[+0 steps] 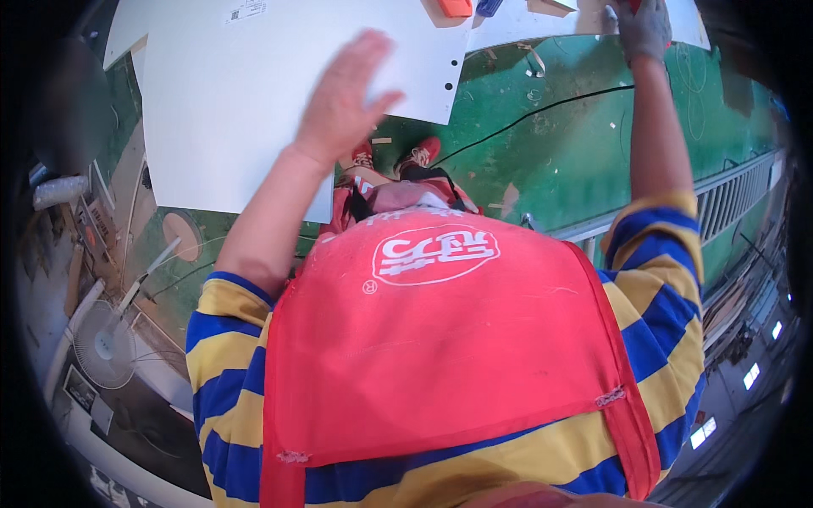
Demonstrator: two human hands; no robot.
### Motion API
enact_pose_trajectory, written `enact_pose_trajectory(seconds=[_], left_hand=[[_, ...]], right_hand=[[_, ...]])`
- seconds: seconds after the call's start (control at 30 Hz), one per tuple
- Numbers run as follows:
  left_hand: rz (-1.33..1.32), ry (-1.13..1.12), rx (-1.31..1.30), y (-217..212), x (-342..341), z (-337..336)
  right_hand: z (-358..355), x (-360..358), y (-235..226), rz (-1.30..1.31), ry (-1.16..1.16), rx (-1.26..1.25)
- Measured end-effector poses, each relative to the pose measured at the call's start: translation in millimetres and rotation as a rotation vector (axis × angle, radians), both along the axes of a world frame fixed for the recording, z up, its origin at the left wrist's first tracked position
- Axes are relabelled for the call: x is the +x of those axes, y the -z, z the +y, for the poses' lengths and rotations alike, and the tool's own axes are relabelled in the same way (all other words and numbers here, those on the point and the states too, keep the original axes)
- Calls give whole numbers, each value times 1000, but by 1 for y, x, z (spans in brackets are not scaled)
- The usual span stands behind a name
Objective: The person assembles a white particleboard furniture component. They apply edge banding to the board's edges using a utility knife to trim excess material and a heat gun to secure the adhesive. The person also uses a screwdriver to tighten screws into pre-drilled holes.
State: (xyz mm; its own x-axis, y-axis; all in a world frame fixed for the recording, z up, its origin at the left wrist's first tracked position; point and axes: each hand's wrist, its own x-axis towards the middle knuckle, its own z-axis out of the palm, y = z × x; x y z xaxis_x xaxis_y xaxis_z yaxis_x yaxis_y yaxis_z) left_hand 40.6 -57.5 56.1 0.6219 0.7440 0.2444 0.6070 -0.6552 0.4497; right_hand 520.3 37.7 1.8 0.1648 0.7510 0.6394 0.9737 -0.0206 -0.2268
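A large white panel (246,118) lies in front of me on the left, with two dark round holes near its right edge. Over it is my left hand (345,106), bare and slightly blurred, its fingers stretched out and thumb apart, holding nothing. At the upper right, my right hand (645,32) wears a grey glove and is bent round something red, mostly hidden and cut off by the picture's edge. It is at the end of a second white surface (517,27). Between the hands, at the top edge, lie an orange object (456,8) and a blue object (488,8), both partly cut off.
Green floor (542,161) with scraps and a black cable (533,112) stretches below the panels. A ladder-like metal frame (737,199) lies at the right. To the left stand a white fan (103,343), a round board (182,235) and stacked scrap pieces.
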Motion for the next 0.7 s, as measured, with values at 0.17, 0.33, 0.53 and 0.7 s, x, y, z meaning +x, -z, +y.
enact_pose_trajectory(seconds=[0.17, 0.33, 0.53, 0.7], left_hand=[[257, -264, 208, 5, -62, 18], [302, -260, 209, 7, -59, 23], [302, -245, 249, 10, -59, 20], [274, -229, 252, 11, -55, 23]], right_hand=[[-178, -173, -5, 382, -573, -482], [-183, -257, -7, 227, -504, -429], [-182, -257, 8, 110, -493, -457], [-186, -249, 14, 107, -527, -503]])
